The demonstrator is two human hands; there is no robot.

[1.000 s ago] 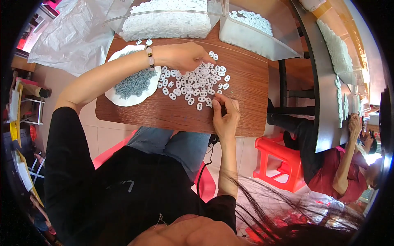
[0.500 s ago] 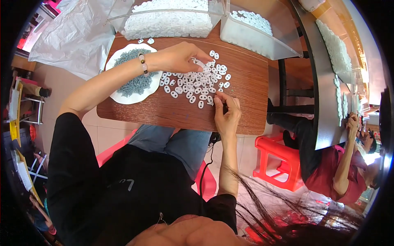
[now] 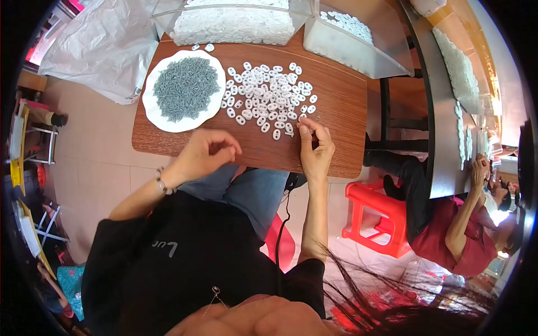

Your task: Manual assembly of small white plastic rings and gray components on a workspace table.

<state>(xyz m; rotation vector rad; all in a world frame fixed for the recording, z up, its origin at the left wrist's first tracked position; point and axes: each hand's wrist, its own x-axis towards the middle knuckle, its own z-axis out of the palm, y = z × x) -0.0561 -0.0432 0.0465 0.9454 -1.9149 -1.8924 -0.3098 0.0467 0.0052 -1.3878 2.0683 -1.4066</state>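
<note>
On the brown tabletop point(image 3: 336, 95) lies a loose heap of small white oval pieces with two holes point(image 3: 269, 92). My right hand point(image 3: 318, 151) is at the heap's near right edge, thumb and forefinger pinched on one white two-holed piece that is mostly covered by the fingertips. My left hand point(image 3: 203, 152) is over the table's near edge, fingers curled and the thumb close to the forefinger; anything between them is too small to make out. A white scalloped plate point(image 3: 150, 106) heaped with small grey screw-like parts point(image 3: 186, 89) stands left of the heap.
A clear bin point(image 3: 232, 25) full of white pieces and a second plastic bin point(image 3: 342, 47) line the far edge. Two stray pieces lie by the plate. At right are a red stool point(image 3: 378, 215) and another person point(image 3: 454, 241) at a dark table point(image 3: 445, 140).
My left hand has drawn back from above the heap toward me, down to the table's near edge, uncovering the plate. My right hand has stayed by the heap's near right edge.
</note>
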